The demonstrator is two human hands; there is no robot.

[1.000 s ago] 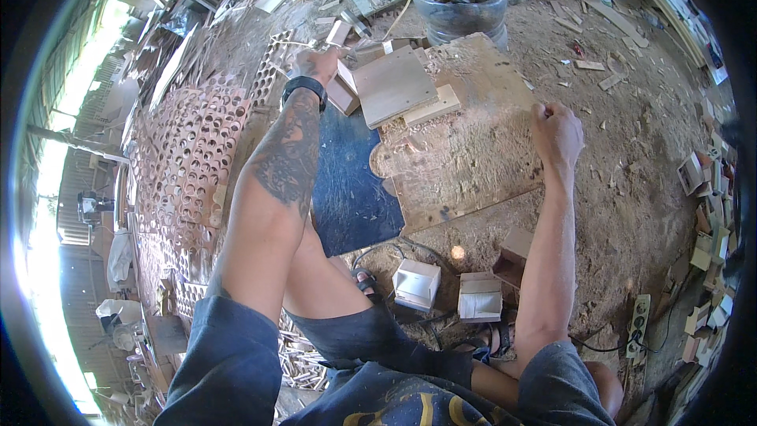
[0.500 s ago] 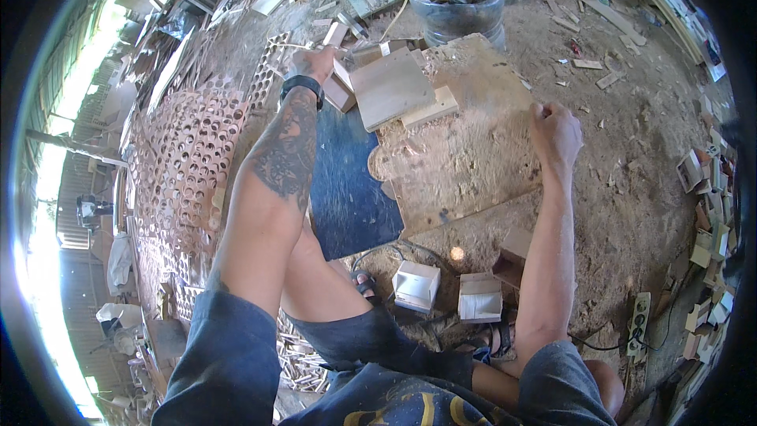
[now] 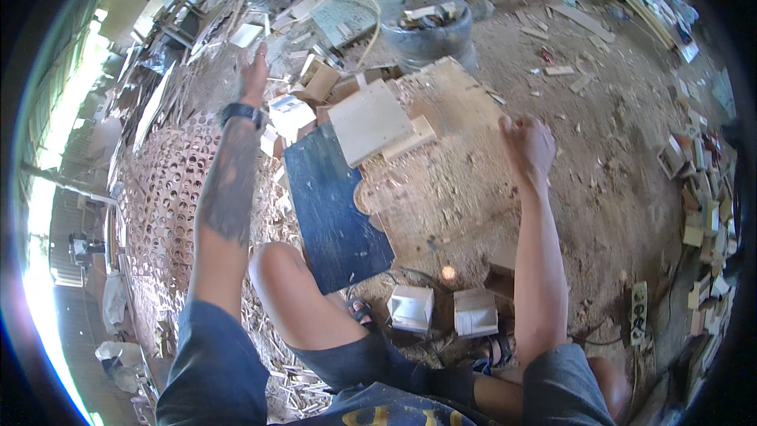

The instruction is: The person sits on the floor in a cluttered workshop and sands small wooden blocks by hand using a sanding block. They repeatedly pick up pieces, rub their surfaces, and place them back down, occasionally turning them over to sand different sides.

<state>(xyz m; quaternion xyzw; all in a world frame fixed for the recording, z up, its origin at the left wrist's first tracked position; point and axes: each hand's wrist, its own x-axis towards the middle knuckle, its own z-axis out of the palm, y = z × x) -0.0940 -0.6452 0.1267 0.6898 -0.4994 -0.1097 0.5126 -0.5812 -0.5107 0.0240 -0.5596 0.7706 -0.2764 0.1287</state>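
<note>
My left hand [image 3: 253, 79] reaches out at the far left with its fingers stretched and nothing visible in it. Just below and right of it lies a small wooden box [image 3: 290, 114] with a bright white side, apart from the hand. My right hand [image 3: 530, 146] is curled closed over the right edge of a worn plywood sheet [image 3: 449, 173]; what its fingers hold, if anything, is hidden. On that sheet rest a square pale board [image 3: 369, 122] and a wooden block [image 3: 412, 139] partly under it. A dark blue panel [image 3: 335, 213] lies to their left.
A plastic tub [image 3: 430, 43] of scraps stands beyond the plywood. Two small open boxes, a left one [image 3: 411, 308] and a right one [image 3: 475, 313], sit by my feet. Perforated sheets [image 3: 162, 189] lie left, a power strip [image 3: 639, 312] and piled boxes [image 3: 702, 221] right.
My left hand has moved left and away from the boxes beside the square board, and its fingers have straightened. The right hand stays closed by the plywood edge. The view has shifted slightly.
</note>
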